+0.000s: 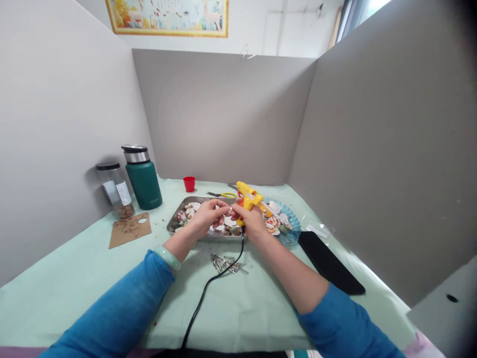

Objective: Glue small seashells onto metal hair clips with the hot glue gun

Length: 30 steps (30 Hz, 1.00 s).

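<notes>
My right hand [252, 222] is wrapped round a yellow glue gun [249, 194], whose black cord runs down to the table's front edge. My left hand [209, 217] has thumb and fingertips pinched together, almost meeting the right fingertips. Something small and pale shows between them, too small to name. Both hands are over a metal tray [170, 226] of seashells [191, 210]. A blue glass plate [295, 229] with more shells lies right of the glue gun. In front of the tray is a loose pile of small metal clips [228, 264].
At left stand a green bottle [144, 181] and a clear jar [117, 189], with a brown board [130, 231] before them. A red cup [189, 184] and yellow-handled pliers [225, 195] lie behind the tray. A black flat object [331, 263] is at right. Grey panels [223, 114] enclose the table.
</notes>
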{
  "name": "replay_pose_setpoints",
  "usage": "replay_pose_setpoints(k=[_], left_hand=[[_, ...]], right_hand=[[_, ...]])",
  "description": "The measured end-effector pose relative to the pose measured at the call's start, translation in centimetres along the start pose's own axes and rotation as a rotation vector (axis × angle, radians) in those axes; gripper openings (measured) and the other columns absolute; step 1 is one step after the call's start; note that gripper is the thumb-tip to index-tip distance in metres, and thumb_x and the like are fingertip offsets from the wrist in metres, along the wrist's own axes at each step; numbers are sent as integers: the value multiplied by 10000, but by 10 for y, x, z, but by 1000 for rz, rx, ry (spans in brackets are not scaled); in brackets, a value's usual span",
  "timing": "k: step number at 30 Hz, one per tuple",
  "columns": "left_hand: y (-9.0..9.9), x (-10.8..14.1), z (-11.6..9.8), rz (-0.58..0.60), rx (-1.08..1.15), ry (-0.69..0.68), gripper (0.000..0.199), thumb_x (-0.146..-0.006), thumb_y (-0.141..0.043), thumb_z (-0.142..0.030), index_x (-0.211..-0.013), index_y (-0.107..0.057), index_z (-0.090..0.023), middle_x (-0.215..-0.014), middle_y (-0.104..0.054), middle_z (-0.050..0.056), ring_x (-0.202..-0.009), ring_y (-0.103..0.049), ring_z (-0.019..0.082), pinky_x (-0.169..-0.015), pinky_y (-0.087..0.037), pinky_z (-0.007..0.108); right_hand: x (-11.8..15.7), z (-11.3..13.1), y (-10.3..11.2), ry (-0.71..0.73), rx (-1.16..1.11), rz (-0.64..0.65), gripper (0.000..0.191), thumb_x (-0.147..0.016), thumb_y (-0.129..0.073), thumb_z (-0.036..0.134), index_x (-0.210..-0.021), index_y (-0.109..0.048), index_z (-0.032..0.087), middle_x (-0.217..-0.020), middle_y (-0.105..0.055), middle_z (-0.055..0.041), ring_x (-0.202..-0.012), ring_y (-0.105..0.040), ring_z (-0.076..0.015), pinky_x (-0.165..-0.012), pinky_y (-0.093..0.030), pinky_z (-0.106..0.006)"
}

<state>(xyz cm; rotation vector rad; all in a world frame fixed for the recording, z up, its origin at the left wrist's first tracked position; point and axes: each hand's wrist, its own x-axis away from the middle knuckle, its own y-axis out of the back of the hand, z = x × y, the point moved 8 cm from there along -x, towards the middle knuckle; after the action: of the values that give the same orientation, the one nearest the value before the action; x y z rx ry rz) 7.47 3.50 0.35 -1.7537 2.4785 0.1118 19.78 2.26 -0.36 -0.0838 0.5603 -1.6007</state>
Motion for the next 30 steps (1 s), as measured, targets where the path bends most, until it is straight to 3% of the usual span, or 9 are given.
replay_pose_setpoints(k=[4, 15, 23, 30], left_hand=[[1, -3, -3, 17, -82, -73, 268, -644, -747, -274, -809, -581, -143, -458, -519, -42, -389, -432, 60, -355, -281, 157], [14, -3, -9, -127, -203, -121, 219, -678, -711, -308, -761, -616, -129, -467, -564, -2, -400, -480, 81, -382, -336, 177], [53, -14, -5, -277, -178, -167, 269, -632, -749, -327, -761, -616, -132, -479, -580, 2, -405, -500, 87, -406, -359, 186], [77, -25, 11, -360, -187, -162, 280, -636, -742, -334, -791, -625, -132, -494, -591, 8, -391, -497, 84, -388, -339, 180]], right_hand=[[-1, -1, 4, -19, -27, -41, 320, -604, -707, 243, -864, -537, 165, -551, -576, 50, -448, -528, -87, -451, -449, -195], [-3, -5, 3, -50, -49, -9, 354, -609, -728, 270, -877, -523, 163, -593, -587, 35, -482, -548, -90, -459, -462, -195], [2, -3, -5, -90, 139, 90, 285, -715, -665, 411, -844, -585, 169, -811, -631, -24, -523, -571, -88, -357, -447, -183], [7, -1, -10, -169, 308, 234, 258, -742, -658, 398, -779, -607, 148, -776, -635, -42, -458, -557, -89, -304, -424, -186]])
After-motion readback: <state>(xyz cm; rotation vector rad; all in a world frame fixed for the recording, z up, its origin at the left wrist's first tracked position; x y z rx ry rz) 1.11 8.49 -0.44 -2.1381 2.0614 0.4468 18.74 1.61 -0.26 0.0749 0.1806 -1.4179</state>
